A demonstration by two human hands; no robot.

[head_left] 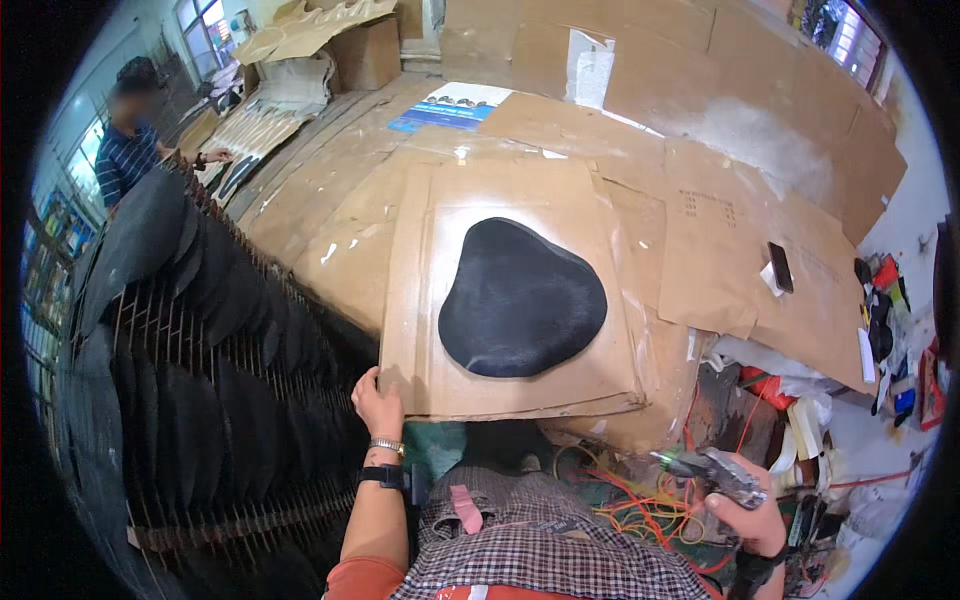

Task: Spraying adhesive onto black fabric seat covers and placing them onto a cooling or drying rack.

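Note:
A black, rounded-triangular pad [522, 300] lies flat on a square cardboard sheet [410, 340] in front of me. My left hand [379, 404] grips the near left corner of that sheet, fingers curled round its edge. Off to the right and low, my right hand [752, 515] is wrapped round a metal spray gun [732, 478], its nozzle end pointing left. The spray gun is apart from the pad and the sheet. The underside of the sheet and what carries it are hidden.
At the left stands a wire rack [190, 330] hung with several black pieces. Orange and yellow hoses [640, 500] tangle below right. A phone [780, 267] lies on the cardboard-covered table [330, 210]. Another person [130, 150] works at the far left. Clutter lines the right wall.

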